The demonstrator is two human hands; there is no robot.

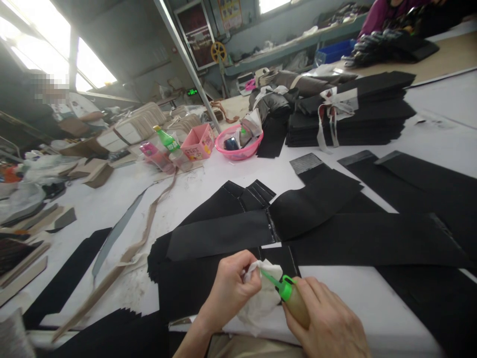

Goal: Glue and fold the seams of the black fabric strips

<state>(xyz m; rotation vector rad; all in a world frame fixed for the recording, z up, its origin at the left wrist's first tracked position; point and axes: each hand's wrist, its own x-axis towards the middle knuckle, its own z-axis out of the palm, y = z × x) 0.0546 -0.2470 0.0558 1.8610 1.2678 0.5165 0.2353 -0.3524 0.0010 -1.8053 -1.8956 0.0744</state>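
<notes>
My left hand (238, 281) is closed in a pinch on a crumpled white tissue (274, 269), low in the middle of the view. Just right of it, my right hand (324, 313) is wrapped round a squeeze bottle (297, 307) with a green cap and green nozzle. The nozzle points up and left and meets the tissue by my left fingers. Beyond both hands, black strips (219, 233) overlap on the white table (208, 186), some with shiny lines along their ends.
A pink basin (238, 155), a pink box (198, 142) and a green bottle (167, 139) stand further back. At the back right lies a tied black stack (346, 124). One person (74, 109) is at the far left; another's purple sleeve (376, 17) shows at the top right.
</notes>
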